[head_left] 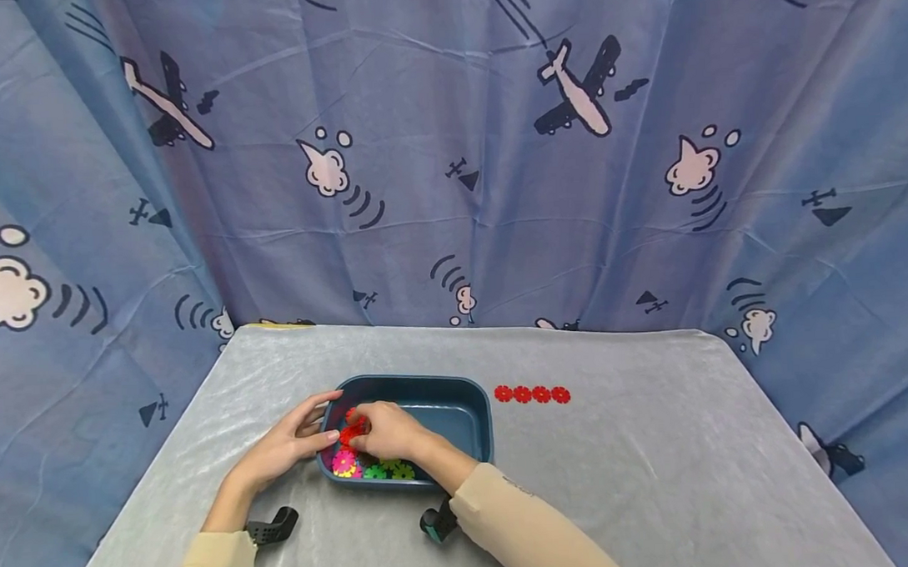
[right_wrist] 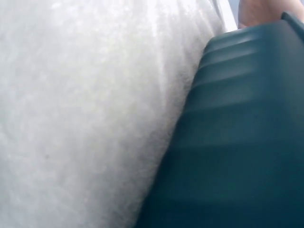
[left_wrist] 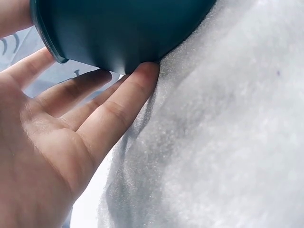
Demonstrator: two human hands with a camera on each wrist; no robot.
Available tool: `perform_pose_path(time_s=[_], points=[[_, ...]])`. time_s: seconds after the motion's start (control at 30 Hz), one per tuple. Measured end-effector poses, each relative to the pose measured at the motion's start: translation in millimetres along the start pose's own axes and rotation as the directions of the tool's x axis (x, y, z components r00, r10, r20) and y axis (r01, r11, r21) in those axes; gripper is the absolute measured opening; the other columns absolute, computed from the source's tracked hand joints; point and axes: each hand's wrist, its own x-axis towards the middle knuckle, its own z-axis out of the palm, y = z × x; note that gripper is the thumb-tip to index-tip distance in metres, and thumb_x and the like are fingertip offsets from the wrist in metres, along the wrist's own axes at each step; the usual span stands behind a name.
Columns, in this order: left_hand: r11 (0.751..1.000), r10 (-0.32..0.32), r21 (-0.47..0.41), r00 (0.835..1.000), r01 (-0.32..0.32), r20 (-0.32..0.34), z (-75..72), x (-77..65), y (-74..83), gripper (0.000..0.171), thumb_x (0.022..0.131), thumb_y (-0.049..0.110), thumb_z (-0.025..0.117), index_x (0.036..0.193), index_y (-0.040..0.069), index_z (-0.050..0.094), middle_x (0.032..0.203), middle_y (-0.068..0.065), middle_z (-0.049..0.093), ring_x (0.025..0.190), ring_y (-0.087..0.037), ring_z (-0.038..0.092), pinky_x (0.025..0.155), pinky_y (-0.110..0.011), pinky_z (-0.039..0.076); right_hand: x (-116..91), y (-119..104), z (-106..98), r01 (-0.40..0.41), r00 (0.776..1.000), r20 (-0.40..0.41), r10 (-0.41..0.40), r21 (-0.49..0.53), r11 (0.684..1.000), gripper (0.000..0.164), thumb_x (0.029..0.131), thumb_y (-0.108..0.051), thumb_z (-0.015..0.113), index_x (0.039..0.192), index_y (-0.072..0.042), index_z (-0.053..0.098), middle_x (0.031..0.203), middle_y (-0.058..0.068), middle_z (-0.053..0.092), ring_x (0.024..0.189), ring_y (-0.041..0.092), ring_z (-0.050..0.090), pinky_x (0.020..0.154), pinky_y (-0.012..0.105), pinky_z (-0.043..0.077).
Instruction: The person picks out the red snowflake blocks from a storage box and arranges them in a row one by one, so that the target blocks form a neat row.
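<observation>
Red flower-shaped discs (head_left: 522, 394): four lined up on the grey cloth-covered worktop (head_left: 655, 443), more left in the teal oblong tub (head_left: 459, 425). Left hand (head_left: 285, 444): grip spread against it; right hand (head_left: 390, 429): can't tell.

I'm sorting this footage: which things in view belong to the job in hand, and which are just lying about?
Seemingly part of the job:
dark blue-green rectangular plastic tray
multicoloured flower-shaped pieces inside
four red flower-shaped pieces beside it
left hand
right hand

Just surroundings:
pale grey cloth
blue aeroplane-print curtain
black wrist-worn devices
</observation>
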Motion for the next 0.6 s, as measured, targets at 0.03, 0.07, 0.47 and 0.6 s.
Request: perform_pose_path(time_s=[0.03,0.07,0.47,0.6], points=[[1.0,-0.003,0.0,1.0,0.003,0.0,0.0,0.0,-0.1,0.062,0.102,0.02,0.063,0.158,0.02,0.035,0.157,-0.027,0.034,0.143,-0.05,0.035,0.1,-0.052,0.048,0.5,-0.1,0.5,0.003,1.0,0.004,-0.003,-0.027,1.0,0.032,0.096,-0.022,0.073,0.126,-0.01,0.07,0.107,0.0,0.068,0.089,0.009,0.056,0.077,0.027,0.05],[1.0,-0.005,0.001,1.0,0.005,0.0,0.1,-0.1,-0.1,0.062,0.102,0.02,0.062,0.158,0.02,0.035,0.158,-0.027,0.034,0.143,-0.05,0.034,0.1,-0.052,0.048,0.8,-0.4,0.7,0.008,1.0,0.008,-0.007,-0.054,0.999,0.032,0.096,-0.022,0.072,0.126,-0.011,0.071,0.108,0.0,0.069,0.091,0.01,0.056,0.079,0.027,0.05],[1.0,-0.002,-0.009,1.0,0.002,0.005,0.3,-0.4,-0.4,0.063,0.103,0.018,0.062,0.158,0.02,0.033,0.158,-0.027,0.034,0.142,-0.049,0.036,0.099,-0.048,0.049,4.4,2.4,6.8,0.002,1.0,-0.005,-0.003,-0.189,0.982,0.021,0.094,-0.024,0.075,0.114,-0.017,0.073,0.101,-0.004,0.064,0.089,0.009,0.055,0.077,0.028,0.049],[1.0,-0.001,-0.006,1.0,0.001,0.0,0.7,-0.5,-0.1,0.063,0.102,0.018,0.062,0.158,0.02,0.033,0.158,-0.027,0.034,0.142,-0.049,0.036,0.098,-0.047,0.049,2.8,5.4,4.9,-0.022,1.0,-0.012,0.02,-0.152,0.988,0.019,0.093,-0.024,0.077,0.107,-0.015,0.07,0.094,-0.003,0.06,0.081,0.009,0.051,0.069,0.026,0.046]])
